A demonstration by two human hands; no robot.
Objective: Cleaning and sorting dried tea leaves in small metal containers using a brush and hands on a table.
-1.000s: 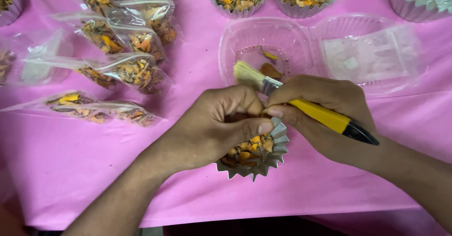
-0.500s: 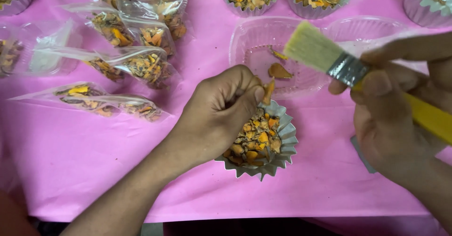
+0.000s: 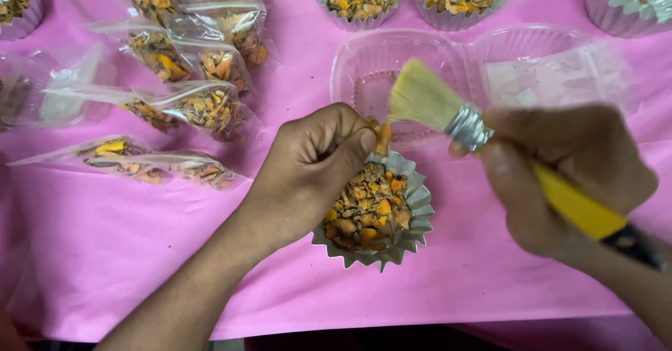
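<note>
At six o'clock on the pink tabletop (image 3: 105, 267) our left hand (image 3: 315, 172) pinches an orange piece (image 3: 382, 139) over the nearly full foil cup (image 3: 374, 211), our right hand (image 3: 567, 176) clamps the brush (image 3: 462, 123), and the clear tray (image 3: 371, 64) at twelve looks almost emptied.

I see a desk (image 3: 105, 267) covered in a pink sheet, and directly on it, near the front edge, stands a pleated foil cup (image 3: 413, 235) filled with orange and brown dried pieces. Along the far edge stand more filled foil cups (image 3: 359, 1), with an open clear plastic clamshell box (image 3: 553, 64) just in front of them. To my left lie several clear bags (image 3: 203, 106) of the same dried pieces.
</note>
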